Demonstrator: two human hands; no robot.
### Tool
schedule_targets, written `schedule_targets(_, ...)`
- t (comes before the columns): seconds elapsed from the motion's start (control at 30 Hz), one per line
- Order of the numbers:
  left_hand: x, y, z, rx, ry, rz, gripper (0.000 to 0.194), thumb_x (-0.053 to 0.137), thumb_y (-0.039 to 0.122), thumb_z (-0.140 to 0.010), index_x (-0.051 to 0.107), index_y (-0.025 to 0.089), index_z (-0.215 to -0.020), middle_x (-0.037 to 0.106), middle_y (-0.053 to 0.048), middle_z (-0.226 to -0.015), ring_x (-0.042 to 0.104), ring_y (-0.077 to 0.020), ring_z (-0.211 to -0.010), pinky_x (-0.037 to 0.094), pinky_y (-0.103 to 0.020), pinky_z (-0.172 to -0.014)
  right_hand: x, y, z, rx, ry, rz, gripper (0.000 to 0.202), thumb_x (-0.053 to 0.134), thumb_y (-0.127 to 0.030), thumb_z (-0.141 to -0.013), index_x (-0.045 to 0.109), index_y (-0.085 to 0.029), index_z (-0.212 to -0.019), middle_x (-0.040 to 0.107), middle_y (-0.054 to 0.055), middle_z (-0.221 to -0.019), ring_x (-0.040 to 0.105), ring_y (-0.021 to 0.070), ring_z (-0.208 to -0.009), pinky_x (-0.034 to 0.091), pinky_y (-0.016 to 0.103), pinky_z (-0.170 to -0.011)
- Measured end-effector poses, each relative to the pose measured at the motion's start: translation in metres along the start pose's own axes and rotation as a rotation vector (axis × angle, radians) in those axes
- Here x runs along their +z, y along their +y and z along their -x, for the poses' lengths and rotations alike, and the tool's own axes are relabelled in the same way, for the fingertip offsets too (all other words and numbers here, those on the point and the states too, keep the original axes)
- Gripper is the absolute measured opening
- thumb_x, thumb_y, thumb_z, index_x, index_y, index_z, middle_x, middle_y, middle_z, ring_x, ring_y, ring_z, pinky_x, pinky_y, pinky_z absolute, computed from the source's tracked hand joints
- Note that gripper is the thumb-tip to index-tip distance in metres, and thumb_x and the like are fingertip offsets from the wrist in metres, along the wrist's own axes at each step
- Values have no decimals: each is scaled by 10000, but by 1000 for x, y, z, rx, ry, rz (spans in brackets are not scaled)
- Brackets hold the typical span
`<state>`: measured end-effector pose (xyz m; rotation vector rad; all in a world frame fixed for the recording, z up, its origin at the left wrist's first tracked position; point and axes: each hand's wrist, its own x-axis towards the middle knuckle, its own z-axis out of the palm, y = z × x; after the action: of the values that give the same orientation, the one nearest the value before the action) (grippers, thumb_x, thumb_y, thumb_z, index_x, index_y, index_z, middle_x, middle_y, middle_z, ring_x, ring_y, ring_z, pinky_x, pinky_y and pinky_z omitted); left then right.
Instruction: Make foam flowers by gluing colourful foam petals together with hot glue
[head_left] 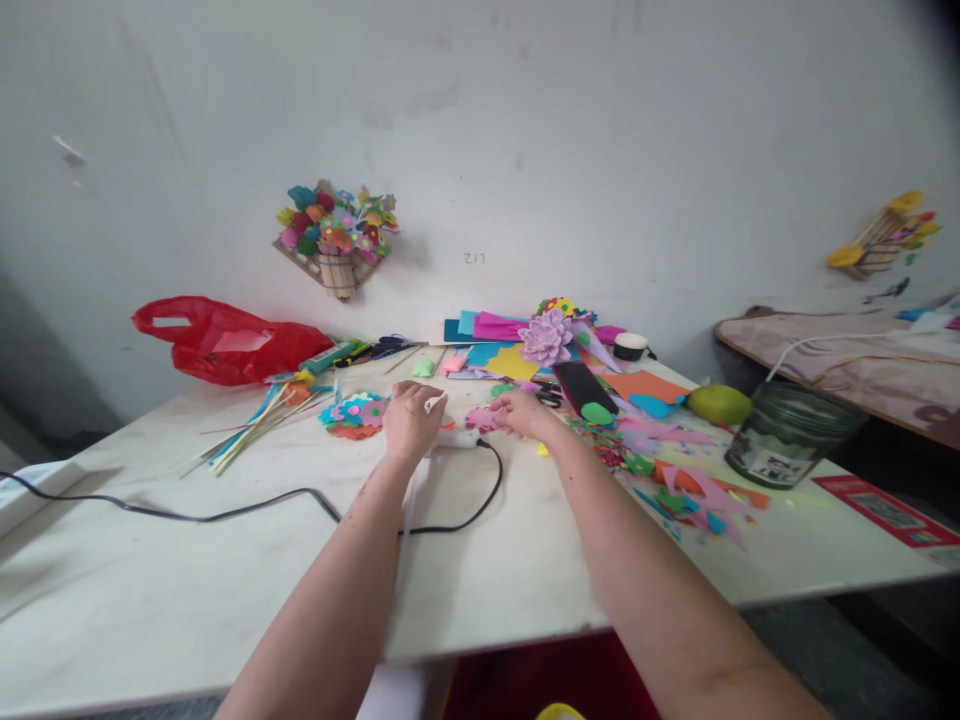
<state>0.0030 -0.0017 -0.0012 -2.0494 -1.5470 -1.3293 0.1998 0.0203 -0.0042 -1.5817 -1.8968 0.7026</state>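
Observation:
Near the middle of the white table, my left hand is raised with its thumb and forefinger curved toward each other; what lies between their tips, if anything, is too small to tell. Just right of it a white glue gun with a black cord lies on the table. My right hand has its fingers at a pink scalloped paper piece, and its grip is blurred. Left of my left hand sits a pile of blue, pink and orange paper flowers.
A red plastic bag and thin coloured strips lie at the left. Coloured paper sheets, a phone, a lilac flower and scraps cover the back and right. A dark green tub stands at the right.

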Motion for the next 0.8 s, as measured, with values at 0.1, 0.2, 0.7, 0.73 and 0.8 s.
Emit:
schedule_targets(0.1,-4,-9,-4,-157,48,-37,198,504,329,-747,676,231,-746,649,-72,-797,517,-259,-966,438,-359,-709,-1,-5,7,-46,-63,92,87,569,-209,-682,622,-141,-677,603,4,-553,468,73,-403,308,167,-374)
schedule_targets(0.2,-13,-26,-9,-410,91,-93,241,493,342,-720,681,202,-778,636,-118,-811,518,-305,-953,413,-441,-746,-5,-11,15,-84,-94,228,149,564,-248,-687,602,-141,-591,548,-5,-481,436,70,-395,288,171,-377)
schedule_targets(0.7,-15,-79,7,-942,3,-284,313,563,375,-641,636,224,-907,271,-80,-1406,77,-368,-1299,90,-581,-989,-6,-20,24,22,-281,303,141,566,-178,-659,638,-159,-779,543,-15,-559,433,70,-443,360,182,-446)
schedule_targets(0.73,-15,-80,6,-942,-12,-284,308,558,365,-647,633,226,-911,271,-76,-1407,71,-368,-1301,86,-582,-990,-5,-20,23,28,-281,297,133,560,-177,-665,632,-161,-775,538,-15,-560,436,73,-448,365,183,-446)
schedule_targets(0.8,-14,-83,6,-945,-27,-279,293,550,346,-653,633,223,-907,289,-79,-1398,74,-370,-1299,85,-580,-990,-4,-18,22,33,-279,278,101,556,-195,-675,619,-164,-748,524,-16,-551,441,79,-454,373,188,-445)
